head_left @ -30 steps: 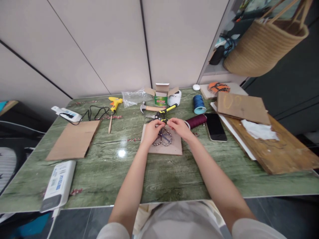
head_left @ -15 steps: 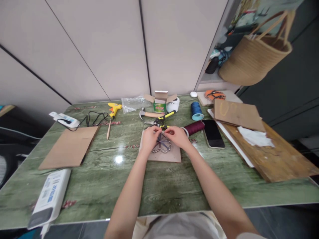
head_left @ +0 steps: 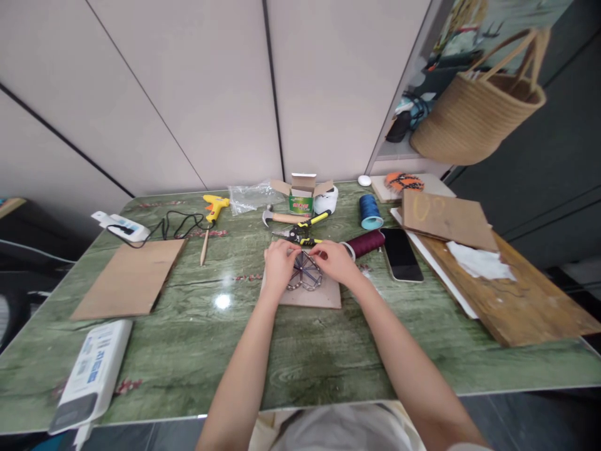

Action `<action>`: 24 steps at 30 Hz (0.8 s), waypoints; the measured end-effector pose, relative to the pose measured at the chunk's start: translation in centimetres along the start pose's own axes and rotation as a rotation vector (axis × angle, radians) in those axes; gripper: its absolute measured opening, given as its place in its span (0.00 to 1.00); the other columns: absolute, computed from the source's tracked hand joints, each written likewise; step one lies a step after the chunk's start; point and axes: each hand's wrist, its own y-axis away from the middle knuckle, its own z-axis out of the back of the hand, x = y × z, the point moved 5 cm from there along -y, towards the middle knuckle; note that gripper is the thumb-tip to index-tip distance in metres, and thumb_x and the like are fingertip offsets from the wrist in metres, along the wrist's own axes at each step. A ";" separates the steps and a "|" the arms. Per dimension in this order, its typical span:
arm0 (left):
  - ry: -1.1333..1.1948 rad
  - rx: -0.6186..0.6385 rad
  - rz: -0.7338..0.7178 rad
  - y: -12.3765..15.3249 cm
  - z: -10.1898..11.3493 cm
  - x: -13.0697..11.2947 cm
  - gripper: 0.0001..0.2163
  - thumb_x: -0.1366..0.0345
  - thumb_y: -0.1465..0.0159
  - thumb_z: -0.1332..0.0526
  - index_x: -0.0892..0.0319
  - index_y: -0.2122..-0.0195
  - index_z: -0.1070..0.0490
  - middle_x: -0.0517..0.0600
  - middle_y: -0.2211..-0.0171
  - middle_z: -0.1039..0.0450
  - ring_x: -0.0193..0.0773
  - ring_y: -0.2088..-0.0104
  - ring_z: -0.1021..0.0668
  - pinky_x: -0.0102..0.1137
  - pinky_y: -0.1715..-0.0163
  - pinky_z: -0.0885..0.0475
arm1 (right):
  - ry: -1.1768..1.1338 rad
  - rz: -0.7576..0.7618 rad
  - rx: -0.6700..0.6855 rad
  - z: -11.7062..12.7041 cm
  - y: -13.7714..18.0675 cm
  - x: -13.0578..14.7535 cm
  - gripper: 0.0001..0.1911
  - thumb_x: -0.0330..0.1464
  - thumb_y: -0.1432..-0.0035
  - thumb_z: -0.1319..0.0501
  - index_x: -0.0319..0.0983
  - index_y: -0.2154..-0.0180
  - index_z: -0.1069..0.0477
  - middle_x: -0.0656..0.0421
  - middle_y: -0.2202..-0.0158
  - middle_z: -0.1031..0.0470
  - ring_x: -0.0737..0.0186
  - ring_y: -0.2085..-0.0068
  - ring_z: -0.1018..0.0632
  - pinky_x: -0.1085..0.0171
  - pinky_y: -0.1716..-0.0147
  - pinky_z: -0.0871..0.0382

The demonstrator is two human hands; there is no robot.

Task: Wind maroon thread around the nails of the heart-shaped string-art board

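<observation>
A small square board (head_left: pixel 314 299) lies on the table in front of me, bearing a flower-like figure of nails and dark thread (head_left: pixel 304 275). At the figure's upper left, my left hand (head_left: pixel 280 263) has its thumb and fingertips pinched together. My right hand (head_left: pixel 334 259) makes a similar pinch at the upper right, its fingertips close to the left ones. Whatever lies between the fingers is too thin or hidden to make out. Just beyond the hands are yellow-and-black pliers (head_left: pixel 300 234). A maroon thread spool (head_left: pixel 366 243) lies beside my right hand.
Behind the pliers are a hammer (head_left: pixel 286 217) and an open green box (head_left: pixel 301 203). A blue spool (head_left: pixel 370 212) and a phone (head_left: pixel 402 254) are on the right, near stacked boards (head_left: pixel 530 307). Leftward sit a yellow glue gun (head_left: pixel 215 207), cardboard (head_left: pixel 131 279) and a power strip (head_left: pixel 94 376).
Both hands stay pinched at the top of the figure, with only slight finger shifts. The left fingers have turned a little. The view has tilted very slightly.
</observation>
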 end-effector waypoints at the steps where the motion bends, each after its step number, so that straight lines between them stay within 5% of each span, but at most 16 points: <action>1: -0.002 0.001 0.006 0.0 0.0 0.0 0.04 0.65 0.42 0.39 0.57 0.69 0.25 0.49 0.65 0.25 0.39 0.59 0.27 0.33 0.56 0.36 | 0.004 0.001 0.003 0.0 0.0 0.1 0.10 0.24 0.49 0.43 0.39 0.67 0.24 0.58 0.69 0.26 0.65 0.69 0.28 0.66 0.66 0.38; 10: 0.111 0.028 -0.008 0.4 0.8 -0.3 0.04 0.66 0.42 0.39 0.58 0.70 0.25 0.49 0.66 0.24 0.38 0.60 0.27 0.32 0.56 0.35 | 0.054 0.022 0.019 -0.4 0.0 0.0 0.11 0.24 0.49 0.44 0.38 0.67 0.24 0.57 0.68 0.25 0.63 0.66 0.27 0.65 0.63 0.37; 17: 0.383 0.237 -0.047 1.2 0.7 -1.3 0.05 0.67 0.41 0.41 0.59 0.69 0.26 0.46 0.68 0.23 0.33 0.67 0.25 0.26 0.62 0.33 | 0.045 0.010 0.036 -0.5 0.0 0.8 0.07 0.25 0.49 0.42 0.37 0.68 0.26 0.57 0.69 0.26 0.64 0.68 0.28 0.66 0.66 0.38; 24: 0.378 0.159 -0.027 1.0 0.8 -1.1 0.04 0.67 0.41 0.40 0.60 0.69 0.26 0.47 0.68 0.24 0.33 0.67 0.25 0.27 0.62 0.33 | 0.059 -0.048 -0.059 -1.4 0.1 1.1 0.05 0.28 0.47 0.41 0.38 0.69 0.27 0.58 0.70 0.25 0.63 0.67 0.27 0.66 0.66 0.38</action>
